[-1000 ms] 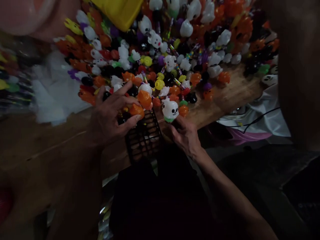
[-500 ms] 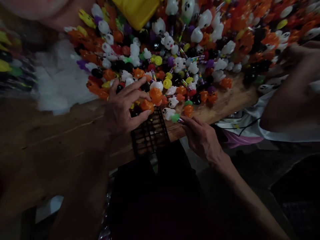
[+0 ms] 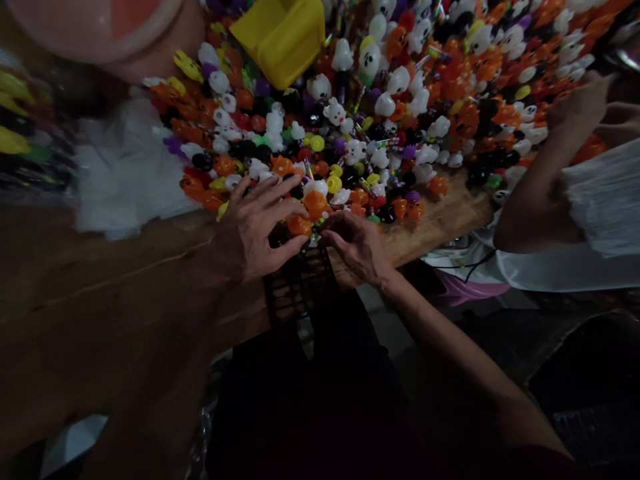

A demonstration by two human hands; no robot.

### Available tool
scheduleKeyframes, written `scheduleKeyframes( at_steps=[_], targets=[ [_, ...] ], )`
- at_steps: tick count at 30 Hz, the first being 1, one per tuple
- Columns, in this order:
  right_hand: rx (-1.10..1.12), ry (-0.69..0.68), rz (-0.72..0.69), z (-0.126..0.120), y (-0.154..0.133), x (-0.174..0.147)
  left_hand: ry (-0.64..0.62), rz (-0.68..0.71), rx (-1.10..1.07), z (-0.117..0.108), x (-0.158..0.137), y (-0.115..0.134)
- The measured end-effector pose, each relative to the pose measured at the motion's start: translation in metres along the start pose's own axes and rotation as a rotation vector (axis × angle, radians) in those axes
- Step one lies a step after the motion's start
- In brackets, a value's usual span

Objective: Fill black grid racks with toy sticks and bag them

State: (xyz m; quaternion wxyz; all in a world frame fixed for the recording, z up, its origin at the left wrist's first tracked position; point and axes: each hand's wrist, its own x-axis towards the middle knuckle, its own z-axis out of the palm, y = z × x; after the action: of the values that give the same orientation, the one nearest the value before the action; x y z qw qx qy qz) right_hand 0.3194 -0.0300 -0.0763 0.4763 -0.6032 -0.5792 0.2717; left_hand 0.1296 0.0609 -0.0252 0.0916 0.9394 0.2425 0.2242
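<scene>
Near the table edge, my left hand (image 3: 257, 227) has its thumb and index finger around an orange pumpkin-like toy (image 3: 299, 226). Its other fingers stretch over the heap. A second round orange toy (image 3: 316, 204) lies just above the index finger. Close beside it, my right hand (image 3: 357, 241) has its thumb and fingers drawn together; what they hold is hidden. Small pale and greenish bits show between the two hands. Under both hands is a black plastic grid (image 3: 293, 287).
A big heap of orange, white, black and yellow toys (image 3: 385, 103) covers the far table. On it lies a yellow scoop-like container (image 3: 290, 47). White plastic bags (image 3: 115, 173) lie at left, below a pink tub (image 3: 100, 33). Another person's arm (image 3: 545, 193) reaches in at right.
My right hand has moved left, up to my left hand. The white ghost toy with a green base that it held no longer shows. My left hand keeps its grasp.
</scene>
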Motion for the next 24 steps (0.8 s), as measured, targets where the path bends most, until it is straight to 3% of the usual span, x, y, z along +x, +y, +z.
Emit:
scheduleKeyframes(
  at_steps=[2, 5, 10, 16, 20, 24],
  targets=[
    [-0.016, 0.077, -0.056, 0.009, 0.009, -0.006, 0.016, 0.031, 0.021, 0.000, 0.002, -0.001],
    [-0.226, 0.112, -0.133, 0.018, 0.011, -0.011, 0.021, 0.036, 0.016, -0.003, 0.009, 0.001],
    [-0.463, 0.009, -0.116, 0.021, 0.001, -0.012, 0.053, 0.106, -0.092, -0.007, 0.022, 0.003],
    [-0.493, -0.070, -0.132, 0.023, 0.004, -0.014, -0.002, 0.113, -0.058, 0.005, 0.021, -0.009],
    [-0.441, -0.014, -0.182, -0.014, 0.011, -0.020, 0.029, 0.055, -0.069, 0.011, 0.019, -0.004],
    [-0.704, 0.280, 0.039, -0.095, 0.013, -0.004, 0.073, -0.010, -0.040, 0.013, 0.021, 0.003]
  ],
)
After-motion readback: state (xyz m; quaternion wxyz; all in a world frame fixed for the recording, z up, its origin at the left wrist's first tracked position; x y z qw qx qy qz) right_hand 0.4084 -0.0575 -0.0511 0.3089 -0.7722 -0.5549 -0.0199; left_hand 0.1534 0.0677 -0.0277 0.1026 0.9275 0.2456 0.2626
